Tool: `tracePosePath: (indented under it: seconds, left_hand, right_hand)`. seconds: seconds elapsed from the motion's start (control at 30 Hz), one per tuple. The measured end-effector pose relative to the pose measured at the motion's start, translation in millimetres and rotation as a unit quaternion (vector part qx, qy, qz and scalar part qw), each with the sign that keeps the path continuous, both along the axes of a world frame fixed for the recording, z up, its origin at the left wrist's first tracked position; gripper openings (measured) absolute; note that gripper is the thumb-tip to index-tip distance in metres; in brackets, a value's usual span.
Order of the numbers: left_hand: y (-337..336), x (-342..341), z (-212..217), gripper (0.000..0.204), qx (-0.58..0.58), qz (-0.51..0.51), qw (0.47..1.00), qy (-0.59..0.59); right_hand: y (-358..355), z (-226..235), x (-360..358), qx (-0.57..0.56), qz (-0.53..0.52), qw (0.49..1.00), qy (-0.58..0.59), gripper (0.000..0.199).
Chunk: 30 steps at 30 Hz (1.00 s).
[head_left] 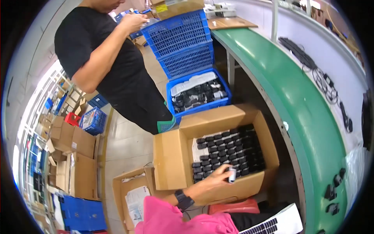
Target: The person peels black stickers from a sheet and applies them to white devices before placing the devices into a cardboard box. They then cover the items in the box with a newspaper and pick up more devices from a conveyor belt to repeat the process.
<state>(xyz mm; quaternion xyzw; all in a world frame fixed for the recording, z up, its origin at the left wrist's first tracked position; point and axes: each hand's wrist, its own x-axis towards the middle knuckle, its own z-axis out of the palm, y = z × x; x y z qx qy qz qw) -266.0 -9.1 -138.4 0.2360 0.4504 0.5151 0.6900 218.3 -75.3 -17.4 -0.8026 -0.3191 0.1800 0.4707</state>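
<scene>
"Over the near edge of the big carton, which hand is entered?"

"Left hand, dark watch at its wrist, pink sleeve; thumb and fingers closed on one small white-and-dark piece"

"Right hand?"

"Out of view; open or holding something, I cannot tell"

"Carton contents?"

"Small black pieces in rows, close-packed, pale liner showing at the left"

"Stock nearby?"

"One smaller carton to the left, white wrapping inside; one white tray at lower right, bearing rows of dark pieces; one red plastic item beside the big carton"

"Further off?"

"One blue crate of black parts, stacked blue crates behind; green counter at right, black cables along its wall side; one co-worker, black shirt, standing beyond the big carton"
</scene>
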Motion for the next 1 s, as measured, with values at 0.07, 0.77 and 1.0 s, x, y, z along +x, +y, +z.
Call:
tracePosePath:
  seconds: [0.07,0.77,1.0]
  left_hand:
    - [-2,-33,-2,0.056,-0.105,0.080,0.991,0.002]
    - [43,-234,-291,0.029,-0.357,0.151,0.815,0.431]
    - [34,-203,-279,0.044,-0.383,-0.004,0.737,0.556]
  right_hand:
    - [-10,-23,15,0.039,-0.184,0.933,0.307,0.045]
    - [23,-98,149,0.149,-0.032,0.917,0.368,0.052]
    - [16,-78,125,0.145,-0.123,0.907,0.377,0.053]
